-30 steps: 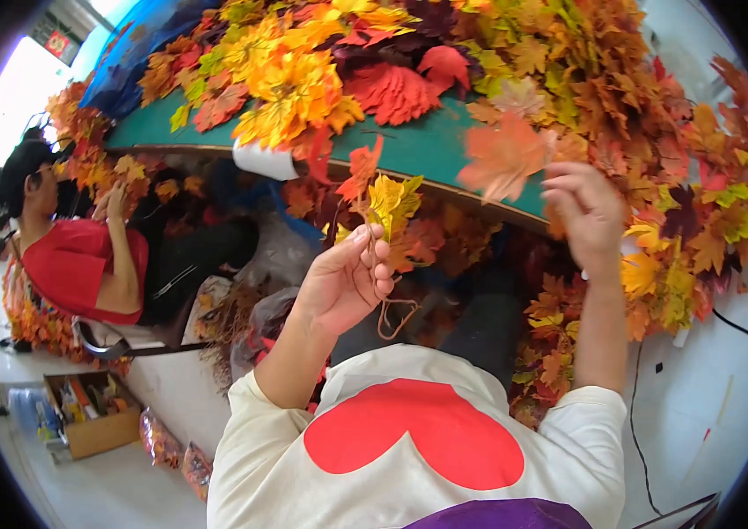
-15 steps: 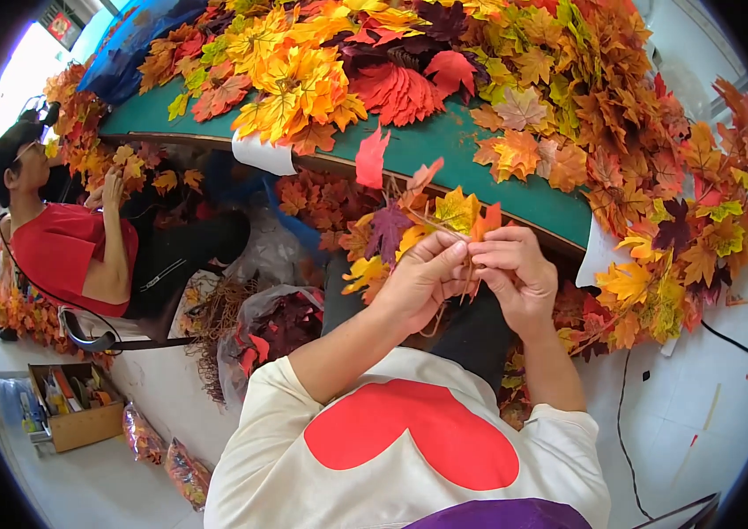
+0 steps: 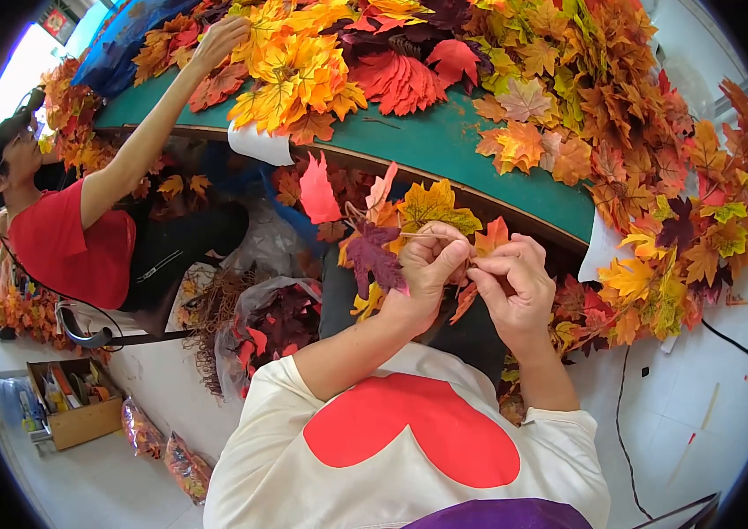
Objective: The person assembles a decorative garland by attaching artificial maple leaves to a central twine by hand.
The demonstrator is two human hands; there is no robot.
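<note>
In front of my lap I hold an artificial maple-leaf garland (image 3: 374, 256) with a thin brown stem. My left hand (image 3: 427, 269) is closed round the stem. From it, on the left, spread a red leaf (image 3: 319, 189), a dark purple leaf and a yellow-green leaf (image 3: 435, 207). My right hand (image 3: 515, 284) is close beside the left, its fingers pinched at the base of an orange leaf (image 3: 491, 236). The fingertips hide exactly where leaf and stem meet.
A green-topped table (image 3: 409, 145) ahead bears piles of orange, yellow and red leaves. On the left sits a co-worker in a red shirt (image 3: 74, 251), one arm over the table. A clear bag of dark leaves (image 3: 277, 326) and a box of tools (image 3: 83, 423) stand on the floor.
The garland has turned, its red and purple leaves swinging left and toward me. My hands stay close together, pinching. The co-worker's arm has reached up to the leaves on the table.
</note>
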